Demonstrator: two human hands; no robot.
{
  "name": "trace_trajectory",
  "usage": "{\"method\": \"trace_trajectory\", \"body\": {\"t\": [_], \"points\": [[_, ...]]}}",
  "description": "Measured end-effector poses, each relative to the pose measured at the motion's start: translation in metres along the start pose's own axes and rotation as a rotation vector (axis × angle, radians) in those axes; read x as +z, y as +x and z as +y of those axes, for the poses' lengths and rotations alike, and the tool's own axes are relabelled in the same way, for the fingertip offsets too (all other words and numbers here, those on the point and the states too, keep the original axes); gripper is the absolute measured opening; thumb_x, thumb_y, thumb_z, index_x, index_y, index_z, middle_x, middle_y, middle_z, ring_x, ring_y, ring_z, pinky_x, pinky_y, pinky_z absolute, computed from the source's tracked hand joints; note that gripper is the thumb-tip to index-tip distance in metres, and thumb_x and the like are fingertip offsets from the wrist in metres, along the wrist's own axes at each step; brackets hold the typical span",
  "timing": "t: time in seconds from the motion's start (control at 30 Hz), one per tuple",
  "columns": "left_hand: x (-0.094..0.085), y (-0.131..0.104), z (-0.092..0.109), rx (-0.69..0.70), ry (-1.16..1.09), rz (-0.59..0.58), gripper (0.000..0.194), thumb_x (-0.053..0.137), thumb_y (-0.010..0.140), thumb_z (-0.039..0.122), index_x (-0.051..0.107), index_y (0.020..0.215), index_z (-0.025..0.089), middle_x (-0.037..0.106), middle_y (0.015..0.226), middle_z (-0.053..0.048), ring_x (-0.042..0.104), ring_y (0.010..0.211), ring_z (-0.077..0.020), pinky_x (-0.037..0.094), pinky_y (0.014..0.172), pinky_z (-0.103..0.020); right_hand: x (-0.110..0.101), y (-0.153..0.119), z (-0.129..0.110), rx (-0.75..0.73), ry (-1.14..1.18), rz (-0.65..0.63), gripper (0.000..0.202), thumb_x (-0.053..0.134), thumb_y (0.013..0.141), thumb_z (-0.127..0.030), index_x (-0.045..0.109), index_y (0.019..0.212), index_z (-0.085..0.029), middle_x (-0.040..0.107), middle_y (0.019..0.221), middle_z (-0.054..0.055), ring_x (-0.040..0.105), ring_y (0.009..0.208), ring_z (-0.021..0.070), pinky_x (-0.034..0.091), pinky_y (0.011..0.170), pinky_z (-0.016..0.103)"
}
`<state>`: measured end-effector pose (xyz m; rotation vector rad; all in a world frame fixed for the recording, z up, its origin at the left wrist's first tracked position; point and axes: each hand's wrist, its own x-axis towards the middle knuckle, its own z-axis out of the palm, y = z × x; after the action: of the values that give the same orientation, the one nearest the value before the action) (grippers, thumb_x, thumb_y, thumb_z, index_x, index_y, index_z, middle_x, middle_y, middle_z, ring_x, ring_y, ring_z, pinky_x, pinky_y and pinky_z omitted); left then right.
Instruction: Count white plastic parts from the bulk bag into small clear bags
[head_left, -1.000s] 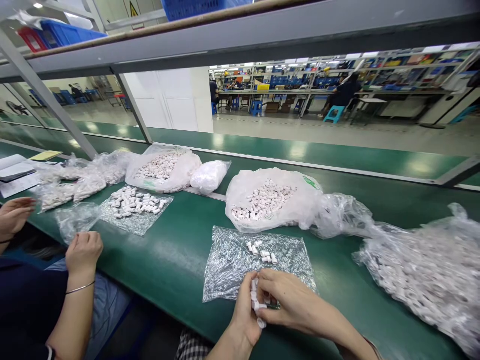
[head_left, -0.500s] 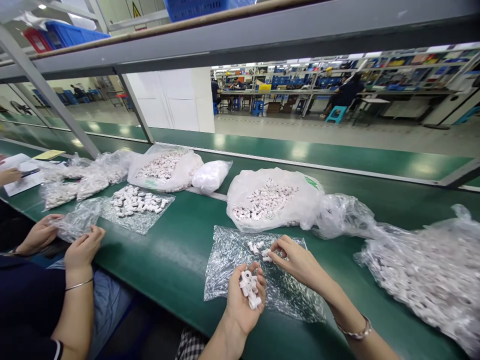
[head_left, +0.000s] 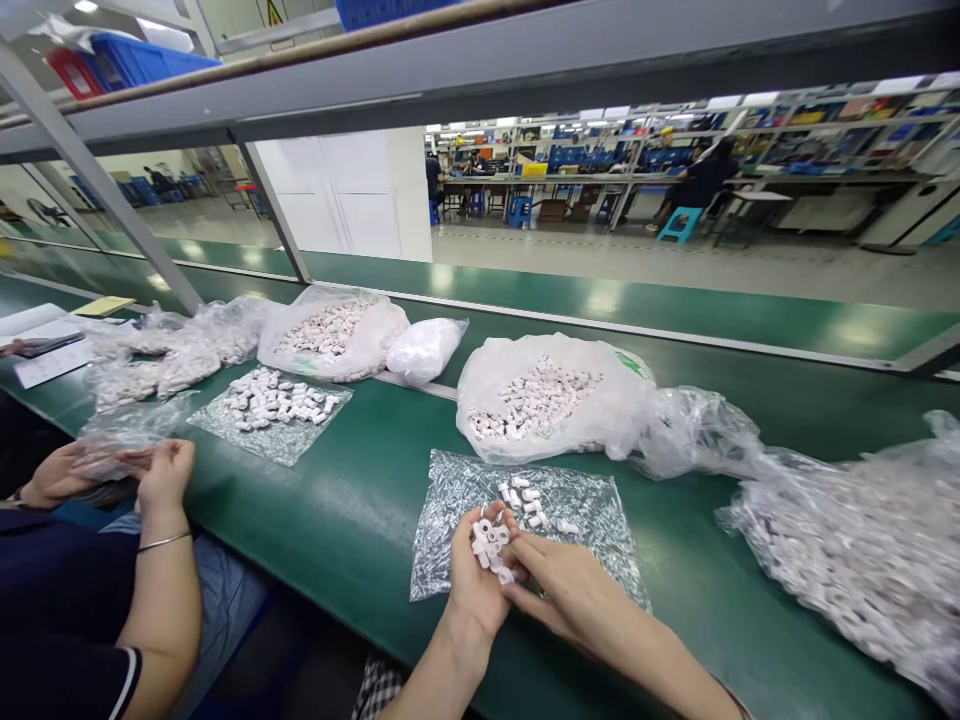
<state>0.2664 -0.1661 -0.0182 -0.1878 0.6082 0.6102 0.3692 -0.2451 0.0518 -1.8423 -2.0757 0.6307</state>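
Observation:
Cupped palm up, my left hand (head_left: 474, 580) holds several small white plastic parts (head_left: 491, 545) over the front edge of a clear plastic bag (head_left: 442, 530). My right hand (head_left: 562, 580) is beside it, its fingertips closed at the right side of the held parts; whether they pinch one is hidden. On the bag, beyond my hands, several loose white parts (head_left: 523, 497) lie in a small group, with one more part (head_left: 568, 527) to their right.
A large open bag of white parts (head_left: 551, 400) stands behind, and another bag (head_left: 862, 560) lies at the right. To the left, a co-worker's hands (head_left: 161, 475) hold clear plastic near a pile of parts (head_left: 277, 400). A metal shelf beam (head_left: 480, 75) crosses above.
My right hand has moved from the parts on the bag back to my left hand. More loose parts show on the bag. The co-worker's hands have shifted slightly left.

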Motion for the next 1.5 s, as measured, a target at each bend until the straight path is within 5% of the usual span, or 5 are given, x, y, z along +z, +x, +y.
{"method": "trace_trajectory", "body": {"t": [0.3, 0.6, 0.9, 1.17, 1.5], "points": [[0.002, -0.003, 0.016, 0.15, -0.116, 0.004, 0.024, 0.056, 0.091, 0.021, 0.06, 0.111, 0.007, 0.068, 0.101, -0.014, 0.069, 0.095, -0.0222, 0.06, 0.086, -0.035, -0.011, 0.005, 0.038, 0.207, -0.046, 0.163, 0.009, 0.051, 0.096, -0.032, 0.052, 0.094, -0.023, 0.063, 0.082, 0.001, 0.057, 0.061, 0.0171, 0.036, 0.054, 0.027], [0.002, -0.008, 0.002, -0.038, -0.079, -0.159, 0.041, 0.053, 0.093, 0.025, 0.054, 0.13, 0.007, 0.063, 0.125, -0.019, 0.065, 0.11, -0.0246, 0.059, 0.081, -0.028, 0.005, 0.009, 0.029, -0.014, -0.049, 0.167, 0.027, 0.041, 0.1, -0.027, 0.055, 0.123, -0.027, 0.061, 0.112, 0.007, 0.062, 0.075, 0.0179, 0.04, 0.055, 0.026], [0.002, -0.013, 0.015, 0.03, -0.13, -0.134, 0.047, 0.052, 0.093, 0.021, 0.046, 0.137, 0.007, 0.059, 0.132, -0.02, 0.058, 0.122, -0.0296, 0.055, 0.098, -0.04, -0.018, 0.015, 0.036, 0.145, 0.39, 0.197, 0.035, 0.039, 0.102, -0.046, 0.063, 0.091, -0.021, 0.064, 0.08, 0.002, 0.055, 0.068, 0.0172, 0.042, 0.06, 0.028], [0.003, -0.012, 0.018, 0.091, -0.17, -0.158, 0.05, 0.053, 0.093, 0.022, 0.044, 0.139, 0.004, 0.054, 0.137, -0.023, 0.053, 0.128, -0.0326, 0.05, 0.106, -0.045, -0.006, 0.016, 0.053, 0.292, 0.049, 0.228, 0.021, 0.047, 0.098, -0.039, 0.06, 0.096, -0.023, 0.062, 0.08, 0.0, 0.058, 0.064, 0.0181, 0.035, 0.055, 0.027], [0.0, -0.01, 0.007, -0.014, -0.073, -0.197, 0.045, 0.053, 0.094, 0.026, 0.049, 0.136, 0.011, 0.056, 0.137, -0.018, 0.058, 0.123, -0.0266, 0.058, 0.086, -0.029, 0.01, 0.014, 0.028, 0.002, 0.115, 0.161, 0.008, 0.053, 0.098, -0.03, 0.059, 0.099, -0.025, 0.062, 0.097, 0.0, 0.057, 0.072, 0.0163, 0.039, 0.061, 0.026]]}}
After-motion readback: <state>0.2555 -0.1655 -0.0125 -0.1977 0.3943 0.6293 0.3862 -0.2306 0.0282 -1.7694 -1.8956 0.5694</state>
